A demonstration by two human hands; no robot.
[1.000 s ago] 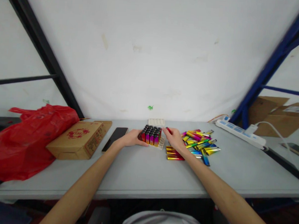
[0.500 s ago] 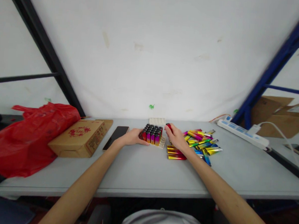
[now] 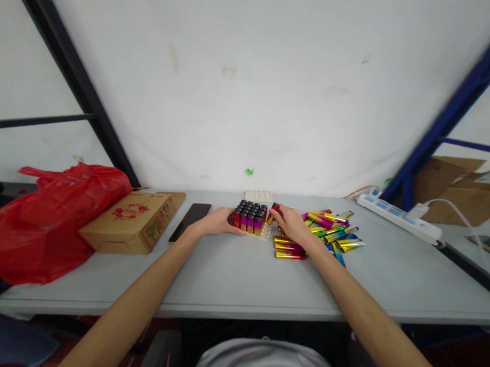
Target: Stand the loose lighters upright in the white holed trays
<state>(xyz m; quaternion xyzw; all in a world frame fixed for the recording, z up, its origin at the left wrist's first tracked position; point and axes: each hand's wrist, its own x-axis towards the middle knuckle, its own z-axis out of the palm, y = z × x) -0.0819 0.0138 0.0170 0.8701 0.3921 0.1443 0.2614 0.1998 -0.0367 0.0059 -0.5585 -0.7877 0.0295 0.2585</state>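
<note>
Upright lighters with black tops (image 3: 250,216) stand in rows in a pale slotted tray (image 3: 266,231), whose right end shows bare slots. My left hand (image 3: 220,221) is wrapped round the left side of this block, thumb along its front. Pinched in the fingers of my right hand (image 3: 289,220) is a red and gold lighter (image 3: 272,213), held tilted over the tray's right end. Several shiny lighters (image 3: 289,255) lie in a stack just below my right hand. A loose pile of colourful metallic lighters (image 3: 335,229) spreads to the right.
Another pale tray (image 3: 258,196) lies by the wall. On the left are a black phone (image 3: 191,222), a cardboard box (image 3: 130,221) and a red plastic bag (image 3: 54,223). A white power strip (image 3: 399,218) with a plugged-in cable is at the right.
My right hand has brought the lighter slightly left and down to the tray's right end, and more of its body shows. My left hand keeps its place at the block.
</note>
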